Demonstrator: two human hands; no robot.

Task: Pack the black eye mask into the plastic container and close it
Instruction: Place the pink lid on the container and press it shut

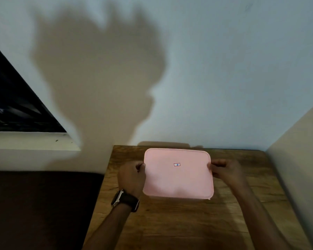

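Note:
A pink rectangular lid with a small sticker in its middle covers the plastic container on the wooden table. My left hand grips the lid's left edge, a dark watch on its wrist. At the right edge, my right hand pinches the lid with its fingertips. The container body is almost wholly hidden under the lid. No black eye mask shows anywhere.
A white wall stands right behind the table and another wall closes in its right side. Left of the table lies a dark surface. A dark window with a white sill is at the upper left.

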